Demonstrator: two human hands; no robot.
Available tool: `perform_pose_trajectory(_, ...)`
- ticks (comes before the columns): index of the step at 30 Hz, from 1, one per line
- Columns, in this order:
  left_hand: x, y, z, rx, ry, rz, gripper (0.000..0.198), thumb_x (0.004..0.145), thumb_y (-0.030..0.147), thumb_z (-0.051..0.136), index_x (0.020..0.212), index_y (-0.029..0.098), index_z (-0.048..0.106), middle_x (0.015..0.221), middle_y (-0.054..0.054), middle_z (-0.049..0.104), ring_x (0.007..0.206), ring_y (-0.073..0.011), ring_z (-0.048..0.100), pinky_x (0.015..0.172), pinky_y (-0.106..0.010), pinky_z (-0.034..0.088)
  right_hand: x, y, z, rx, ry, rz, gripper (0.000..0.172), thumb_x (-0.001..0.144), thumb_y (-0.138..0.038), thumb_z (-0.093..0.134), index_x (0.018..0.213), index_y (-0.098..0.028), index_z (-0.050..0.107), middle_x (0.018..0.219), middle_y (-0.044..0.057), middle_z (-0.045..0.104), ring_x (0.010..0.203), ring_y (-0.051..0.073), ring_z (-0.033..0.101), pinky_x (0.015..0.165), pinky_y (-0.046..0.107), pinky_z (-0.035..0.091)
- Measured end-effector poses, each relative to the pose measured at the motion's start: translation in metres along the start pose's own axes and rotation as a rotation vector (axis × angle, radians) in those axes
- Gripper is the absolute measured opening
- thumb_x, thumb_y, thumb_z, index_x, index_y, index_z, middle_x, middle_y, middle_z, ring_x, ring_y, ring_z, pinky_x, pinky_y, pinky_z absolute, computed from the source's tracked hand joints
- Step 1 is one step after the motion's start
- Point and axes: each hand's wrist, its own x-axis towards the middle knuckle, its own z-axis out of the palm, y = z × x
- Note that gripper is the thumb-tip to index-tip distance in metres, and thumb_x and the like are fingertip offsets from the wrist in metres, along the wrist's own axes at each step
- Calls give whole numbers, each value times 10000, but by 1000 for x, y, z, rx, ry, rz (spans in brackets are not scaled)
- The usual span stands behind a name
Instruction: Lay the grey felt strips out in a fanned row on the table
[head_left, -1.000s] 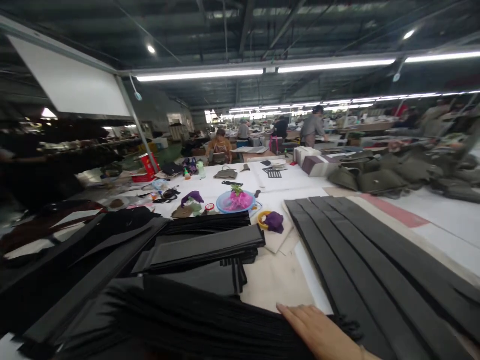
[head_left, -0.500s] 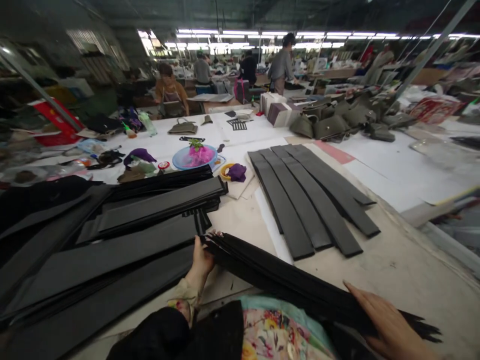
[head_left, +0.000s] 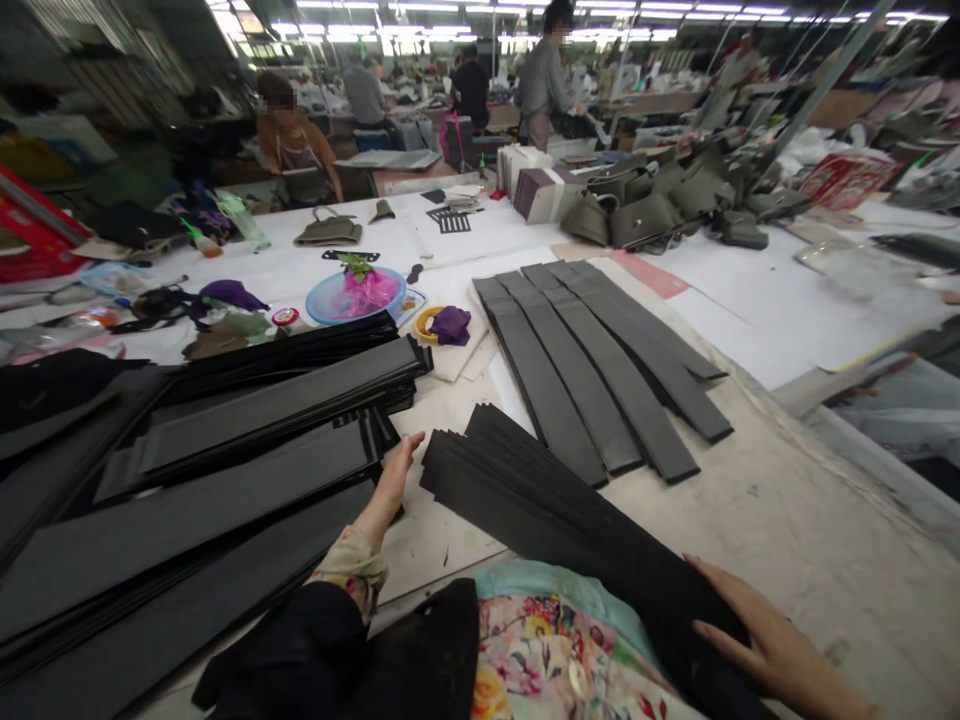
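A bundle of long black strips (head_left: pixel 555 490) lies slantwise in front of me, its far-left end fanned into overlapping layers. My right hand (head_left: pixel 772 635) grips the bundle's near-right end, thumb over the top and fingers along the outer edge. The fingertips under it are hidden. Just left of the fanned end is my left hand (head_left: pixel 397 470), fingers stretched out and apart from the strips, holding nothing. Beyond the bundle, several grey strips (head_left: pixel 592 370) lie side by side. Stacks of dark grey strips (head_left: pixel 202 510) spread to the left of my left hand.
A blue plate (head_left: pixel 319 308) with pink and green things stands at the back, beside a yellow bowl (head_left: pixel 427 325) with purple cloth. Olive bags (head_left: pixel 645 215) are heaped at the back right. The table edge (head_left: pixel 810 400) runs along the right. Co-workers are farther off.
My left hand has let go of the bundle's end and drawn slightly away. The strips have turned flatter and fanned out. My right hand stays at the other end. The view has shifted.
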Motion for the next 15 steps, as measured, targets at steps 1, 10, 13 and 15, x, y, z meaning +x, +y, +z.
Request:
perform_pose_trajectory(1,8,1,4,6,-6,-10,464,860,495,325,1098,200,593,1294,-87,496,1254,-235,365,1052,-412,221,0,-3,-3,37,-17,29,586,770,-489,489,1265,-177,458,1279,98,498,1167,248,466,988,343,389)
perform_pose_trajectory(10,65,53,62,56,-204,-49,430,820,513,398,1031,212,620,1211,-142,559,1209,-277,420,1025,-485,203,45,-72,-10,332,-142,92,520,830,-514,372,1210,-190,515,1237,105,526,1158,223,465,1026,357,322)
perform_pose_trajectory(13,64,69,78,55,-268,-127,417,788,537,432,959,221,645,1087,-147,632,1182,-282,450,1025,-501,179,67,-94,-7,377,-155,64,547,797,-527,413,1224,-200,510,1251,97,522,1166,240,458,1022,359,321)
perform_pose_trajectory(15,60,71,80,97,-366,-199,405,759,543,470,833,202,676,871,-135,690,1101,-286,518,1016,-484,216,84,-110,-10,412,-175,5,530,771,-516,446,1213,-234,521,1210,78,560,1119,241,501,984,343,362)
